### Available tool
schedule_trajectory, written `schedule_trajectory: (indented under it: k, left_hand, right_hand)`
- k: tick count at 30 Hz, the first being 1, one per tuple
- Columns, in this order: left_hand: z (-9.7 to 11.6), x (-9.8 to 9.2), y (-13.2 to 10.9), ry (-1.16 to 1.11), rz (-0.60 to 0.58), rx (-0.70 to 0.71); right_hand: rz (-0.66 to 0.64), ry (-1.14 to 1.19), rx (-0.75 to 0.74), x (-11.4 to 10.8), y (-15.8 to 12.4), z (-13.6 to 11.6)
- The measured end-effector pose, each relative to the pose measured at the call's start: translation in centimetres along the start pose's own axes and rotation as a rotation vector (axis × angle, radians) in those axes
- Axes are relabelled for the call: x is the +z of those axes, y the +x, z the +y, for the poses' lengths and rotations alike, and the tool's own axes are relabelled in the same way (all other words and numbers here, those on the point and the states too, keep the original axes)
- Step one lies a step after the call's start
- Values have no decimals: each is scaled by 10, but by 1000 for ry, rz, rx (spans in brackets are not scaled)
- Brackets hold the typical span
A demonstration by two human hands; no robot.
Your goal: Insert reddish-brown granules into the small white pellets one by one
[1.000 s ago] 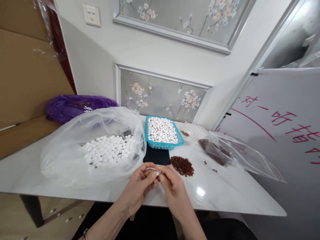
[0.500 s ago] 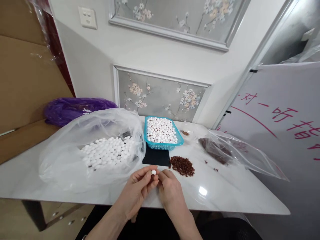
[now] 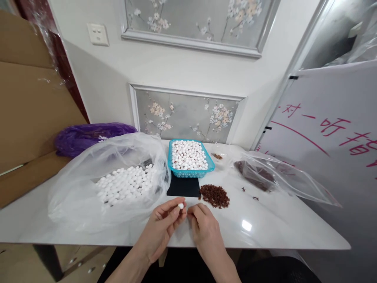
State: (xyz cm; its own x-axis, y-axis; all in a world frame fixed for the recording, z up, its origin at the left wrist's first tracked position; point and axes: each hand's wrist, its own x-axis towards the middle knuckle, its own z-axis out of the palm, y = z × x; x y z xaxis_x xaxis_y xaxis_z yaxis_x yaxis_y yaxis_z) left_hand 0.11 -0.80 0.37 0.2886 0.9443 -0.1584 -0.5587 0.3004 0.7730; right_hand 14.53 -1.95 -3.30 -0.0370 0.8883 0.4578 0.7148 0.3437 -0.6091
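Observation:
My left hand [image 3: 165,223] pinches a small white ball [image 3: 180,205] between thumb and fingertips, above the front part of the table. Just to its right is my right hand [image 3: 204,226], its thumb and forefinger pressed together close to the ball; whatever may be between them is too small to make out. Beyond my right hand lies a pile of small reddish-brown pieces [image 3: 215,196]. A blue basket [image 3: 193,173] heaped with white balls, some showing brown spots, stands behind a flat black object [image 3: 183,186].
On the left, a translucent plastic bag [image 3: 73,196] lies open with many white balls inside. Behind it are a purple bag [image 3: 94,137] and a cardboard box [image 3: 32,106]. A clear bag of brown material [image 3: 256,175] lies right. Several white balls are on the floor.
My right hand has moved slightly right, away from the ball. The brown bit that showed below the ball in my left hand is out of sight. The camera view has shifted a little.

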Motion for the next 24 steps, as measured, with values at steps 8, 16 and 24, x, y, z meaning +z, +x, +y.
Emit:
schedule_trajectory:
  k: [8, 16, 24]
  left_hand:
    - [32, 55, 54, 522, 31, 364]
    - [80, 40, 94, 930, 111, 484]
    - [146, -47, 36, 1532, 257, 451]
  right_hand:
    - [-6, -62, -34, 5, -1, -1]
    - [-24, -50, -34, 5, -7, 5]
    - [126, 64, 4, 6, -5, 5]
